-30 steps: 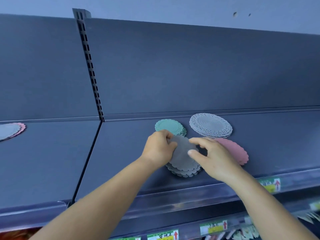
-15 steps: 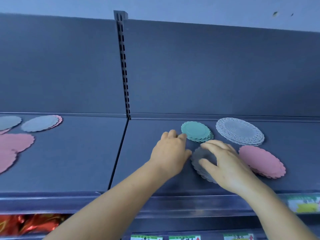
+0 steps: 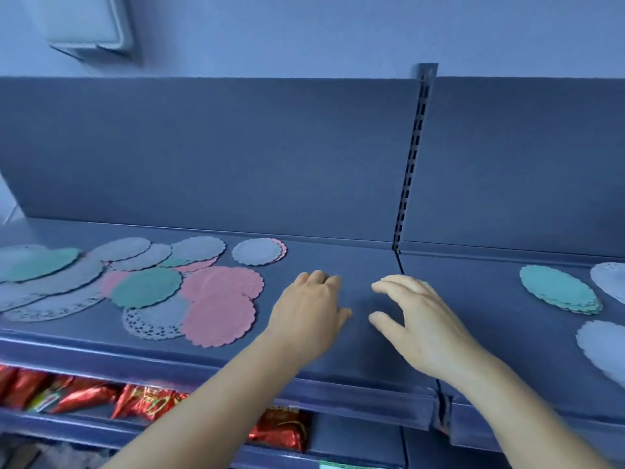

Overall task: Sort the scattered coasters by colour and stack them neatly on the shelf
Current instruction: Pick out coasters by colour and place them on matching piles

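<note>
Scattered coasters lie on the left part of the dark shelf (image 3: 338, 262): pink ones (image 3: 220, 316), a green one (image 3: 146, 287), grey ones (image 3: 257, 252) and a lacy white one (image 3: 148, 324), overlapping. At the far right sit a green stack (image 3: 559, 288), a grey stack (image 3: 605, 346) and the edge of a white lacy stack (image 3: 612, 279). My left hand (image 3: 309, 313) hovers over the bare shelf just right of the pink coasters, fingers loosely curled, holding nothing. My right hand (image 3: 419, 323) is beside it, fingers spread, empty.
A slotted upright (image 3: 411, 157) divides the back panel, with a seam in the shelf below it. The shelf has a raised front lip (image 3: 236, 370). Red shiny packets (image 3: 145, 401) fill the shelf underneath. A white box (image 3: 88, 25) hangs on the wall top left.
The view has swung left, so the sorted stacks now sit at the right edge. Both hands have left the grey stack and moved left, empty, towards the scattered coasters.
</note>
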